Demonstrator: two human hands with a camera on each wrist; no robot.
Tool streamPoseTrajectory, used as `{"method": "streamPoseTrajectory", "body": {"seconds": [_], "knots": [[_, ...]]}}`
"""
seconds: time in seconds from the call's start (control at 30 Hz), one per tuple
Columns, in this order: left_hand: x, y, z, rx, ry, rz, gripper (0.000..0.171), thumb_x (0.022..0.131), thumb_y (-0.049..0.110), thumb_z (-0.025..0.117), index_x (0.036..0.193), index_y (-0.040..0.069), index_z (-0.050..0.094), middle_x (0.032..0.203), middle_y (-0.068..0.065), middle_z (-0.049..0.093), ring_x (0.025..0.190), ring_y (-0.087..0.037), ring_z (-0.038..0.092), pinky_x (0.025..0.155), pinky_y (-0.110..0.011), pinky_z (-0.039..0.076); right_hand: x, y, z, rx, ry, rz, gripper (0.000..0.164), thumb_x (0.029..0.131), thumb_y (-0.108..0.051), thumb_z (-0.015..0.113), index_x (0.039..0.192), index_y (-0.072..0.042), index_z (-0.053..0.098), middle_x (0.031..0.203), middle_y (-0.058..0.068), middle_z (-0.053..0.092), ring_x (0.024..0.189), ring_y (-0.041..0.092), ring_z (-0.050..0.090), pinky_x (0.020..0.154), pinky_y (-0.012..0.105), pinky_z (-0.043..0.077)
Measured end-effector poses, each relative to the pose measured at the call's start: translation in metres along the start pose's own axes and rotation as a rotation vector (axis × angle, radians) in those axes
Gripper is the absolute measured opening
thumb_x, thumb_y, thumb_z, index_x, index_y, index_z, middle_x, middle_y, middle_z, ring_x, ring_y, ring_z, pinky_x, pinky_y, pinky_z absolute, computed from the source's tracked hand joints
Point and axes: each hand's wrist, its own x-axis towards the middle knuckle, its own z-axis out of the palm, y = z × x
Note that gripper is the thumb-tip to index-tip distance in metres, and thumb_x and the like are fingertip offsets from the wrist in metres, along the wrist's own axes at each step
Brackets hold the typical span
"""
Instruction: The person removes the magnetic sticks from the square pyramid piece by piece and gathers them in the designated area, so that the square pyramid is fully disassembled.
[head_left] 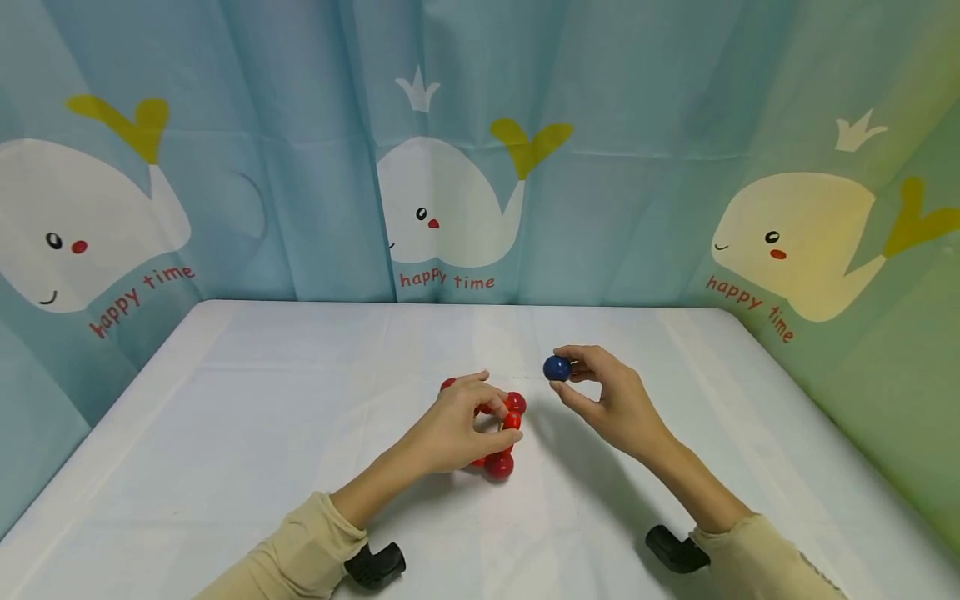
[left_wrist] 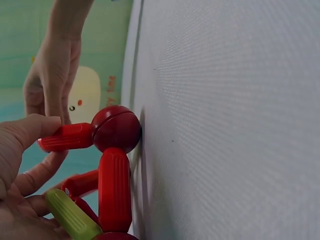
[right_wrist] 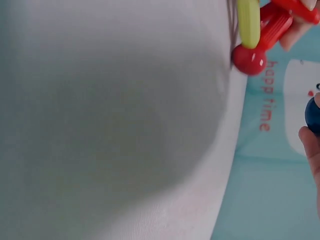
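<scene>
A frame of red balls and ribbed rods, apparently a magnetic building toy, sits on the table under my left hand [head_left: 450,425]. One red ball [head_left: 498,465] lies at its near corner and another red ball [head_left: 516,402] farther back. Between thumb and finger, my left hand pinches a red rod [left_wrist: 67,137] that rises from a red ball [left_wrist: 116,129]. A yellow-green rod [left_wrist: 72,215] also belongs to the frame. To the right, above the table, my right hand [head_left: 618,408] holds a glossy blue ball [head_left: 557,368] by thumb and fingertips, apart from the frame. My left hand hides part of the frame.
The white table [head_left: 262,400] extends around both hands. Behind it hangs a blue-green curtain [head_left: 637,233] printed with whales. Black wrist-worn pieces show below the left sleeve [head_left: 303,542] and the right sleeve [head_left: 761,558].
</scene>
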Motion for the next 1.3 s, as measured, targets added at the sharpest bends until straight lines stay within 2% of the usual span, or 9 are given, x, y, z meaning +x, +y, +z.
{"method": "streamPoseTrajectory", "body": {"seconds": [0.1,0.2,0.43,0.67,0.8,0.97,1.3], "knots": [[-0.001,0.000,-0.001,0.002,0.005,-0.007,0.017,0.087,0.025,0.081,0.085,0.018,0.066,0.111,0.001,0.071,0.148,-0.033,0.038,0.110,-0.055,0.043,0.004,0.011,-0.001,-0.004,-0.016,0.041,0.040,0.087,-0.001,0.079,0.124,0.002,0.064,0.111,0.010,0.071,0.093,0.024,0.071,0.083,0.035,0.059],[-0.003,-0.001,-0.002,0.000,0.004,-0.016,0.017,0.087,0.025,0.081,0.086,0.019,0.065,0.112,0.001,0.070,0.147,-0.032,0.038,0.110,-0.054,0.044,0.008,0.023,-0.004,-0.006,-0.042,0.101,0.038,0.089,-0.003,0.078,0.124,0.003,0.064,0.111,0.014,0.071,0.093,0.027,0.072,0.083,0.044,0.059],[-0.001,-0.005,-0.003,0.005,-0.008,0.040,0.015,0.088,0.022,0.080,0.088,0.016,0.066,0.097,-0.003,0.070,0.144,-0.033,0.043,0.114,-0.052,0.039,0.015,0.051,-0.014,-0.080,-0.089,0.213,0.038,0.093,-0.008,0.074,0.126,0.008,0.061,0.113,0.023,0.069,0.096,0.037,0.070,0.083,0.052,0.057],[-0.001,-0.005,-0.004,-0.003,-0.026,0.038,0.015,0.088,0.023,0.079,0.085,0.019,0.065,0.093,0.000,0.070,0.144,-0.032,0.043,0.112,-0.055,0.041,0.021,0.086,-0.019,-0.120,-0.123,0.340,0.039,0.095,-0.008,0.071,0.127,0.011,0.058,0.118,0.031,0.066,0.099,0.044,0.069,0.086,0.056,0.055],[-0.001,-0.005,-0.005,0.006,-0.026,0.038,0.016,0.088,0.023,0.079,0.083,0.020,0.065,0.091,0.002,0.069,0.144,-0.032,0.043,0.113,-0.055,0.039,0.024,0.099,-0.022,-0.154,-0.152,0.429,0.042,0.097,-0.011,0.068,0.130,0.011,0.056,0.121,0.033,0.064,0.105,0.047,0.066,0.089,0.058,0.053],[0.002,-0.004,-0.003,0.014,-0.027,0.033,0.016,0.088,0.024,0.080,0.084,0.021,0.065,0.097,0.007,0.069,0.144,-0.031,0.043,0.115,-0.055,0.037,0.023,0.111,-0.030,-0.206,-0.175,0.522,0.045,0.097,-0.012,0.065,0.133,0.013,0.052,0.124,0.037,0.060,0.110,0.050,0.062,0.091,0.060,0.050],[0.001,-0.005,-0.005,0.014,-0.029,0.017,0.015,0.088,0.023,0.080,0.086,0.019,0.065,0.098,0.001,0.069,0.145,-0.031,0.042,0.114,-0.053,0.038,0.019,0.124,-0.031,-0.235,-0.210,0.587,0.054,0.097,-0.016,0.064,0.137,0.015,0.046,0.128,0.040,0.056,0.114,0.053,0.058,0.094,0.062,0.048]]}}
